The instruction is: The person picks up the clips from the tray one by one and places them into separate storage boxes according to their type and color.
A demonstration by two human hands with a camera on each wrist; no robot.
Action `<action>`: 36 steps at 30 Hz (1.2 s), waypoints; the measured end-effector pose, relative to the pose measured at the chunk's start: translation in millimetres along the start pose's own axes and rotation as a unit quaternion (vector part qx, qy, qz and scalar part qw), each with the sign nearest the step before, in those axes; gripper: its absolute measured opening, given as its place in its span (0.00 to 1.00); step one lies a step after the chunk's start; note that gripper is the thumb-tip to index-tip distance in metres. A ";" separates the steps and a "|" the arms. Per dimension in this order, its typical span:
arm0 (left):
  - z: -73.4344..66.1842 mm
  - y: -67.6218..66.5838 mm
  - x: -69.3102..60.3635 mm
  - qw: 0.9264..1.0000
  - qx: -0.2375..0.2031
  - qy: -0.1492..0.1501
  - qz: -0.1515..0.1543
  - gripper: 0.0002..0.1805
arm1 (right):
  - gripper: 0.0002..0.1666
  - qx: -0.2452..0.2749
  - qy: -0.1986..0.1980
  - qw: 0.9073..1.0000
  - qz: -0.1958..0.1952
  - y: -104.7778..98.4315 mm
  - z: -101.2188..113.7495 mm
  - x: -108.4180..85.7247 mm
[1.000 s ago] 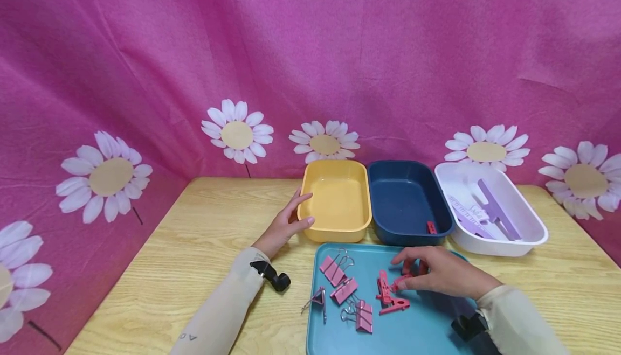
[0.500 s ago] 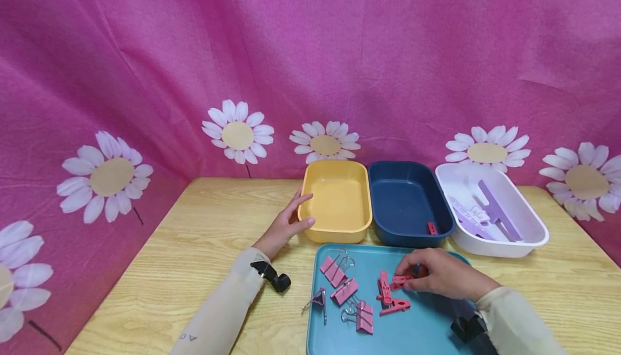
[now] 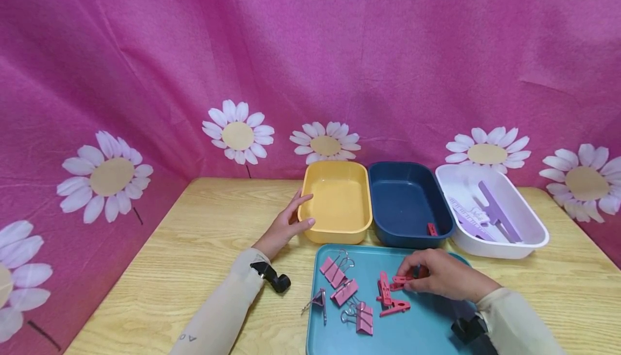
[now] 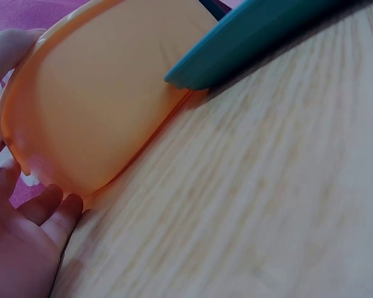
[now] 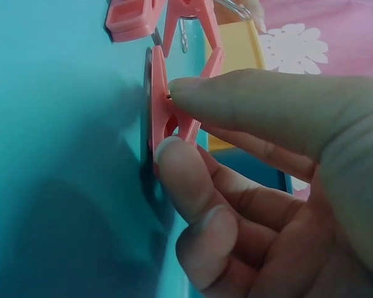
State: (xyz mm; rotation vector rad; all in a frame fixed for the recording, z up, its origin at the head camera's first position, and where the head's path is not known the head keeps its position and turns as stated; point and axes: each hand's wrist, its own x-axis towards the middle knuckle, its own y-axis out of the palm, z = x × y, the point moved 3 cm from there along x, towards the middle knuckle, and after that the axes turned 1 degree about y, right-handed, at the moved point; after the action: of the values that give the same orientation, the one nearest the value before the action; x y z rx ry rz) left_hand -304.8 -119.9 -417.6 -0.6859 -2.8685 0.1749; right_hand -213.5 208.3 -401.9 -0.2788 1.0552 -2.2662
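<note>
My right hand (image 3: 443,273) pinches a red clothespin (image 5: 160,105) between thumb and fingertips, low over the teal tray (image 3: 417,328). Two more red clothespins, one (image 3: 384,289) lying lengthwise and another (image 3: 395,307) below it, sit just left of that hand. In the right wrist view, the pinched clothespin lies on its side by the tray surface. My left hand (image 3: 283,229) holds the near left rim of the yellow bin (image 3: 339,235), thumb and forefinger tips over the edge. The left wrist view has its other fingers against the bin's outer wall.
Several pink binder clips (image 3: 344,292) lie on the tray's left half. A navy bin (image 3: 405,239) holds a red clothespin (image 3: 432,229). At right, a white bin (image 3: 509,248) contains purple items, including a ruler-like strip (image 3: 468,217). A pink flowered cloth (image 3: 388,64) hangs behind the table.
My right hand has shifted slightly right and its fingers have closed on the clothespin. The left hand stays at the yellow bin.
</note>
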 end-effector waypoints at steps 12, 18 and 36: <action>3.7 -1.1 0.6 1.000 0.005 -0.006 -0.004 0.36 | 0.05 -0.001 -0.003 1.000 -0.004 -1.5 -0.1 -1.2; 25.1 -4.3 7.8 0.999 0.017 0.005 -0.027 0.33 | 0.06 0.011 -0.007 1.000 -0.004 -3.1 0.9 -1.4; 27.7 -4.5 8.3 1.000 0.006 0.005 -0.021 0.33 | 0.10 0.001 -0.015 0.999 -0.050 -8.3 3.2 -2.7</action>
State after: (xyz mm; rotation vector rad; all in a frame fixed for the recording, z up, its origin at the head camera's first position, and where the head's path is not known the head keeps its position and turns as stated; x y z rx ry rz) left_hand -319.8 -122.1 -442.6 -0.6226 -2.8674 0.1821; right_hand -213.6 212.1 -393.4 -0.3711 1.0456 -2.3449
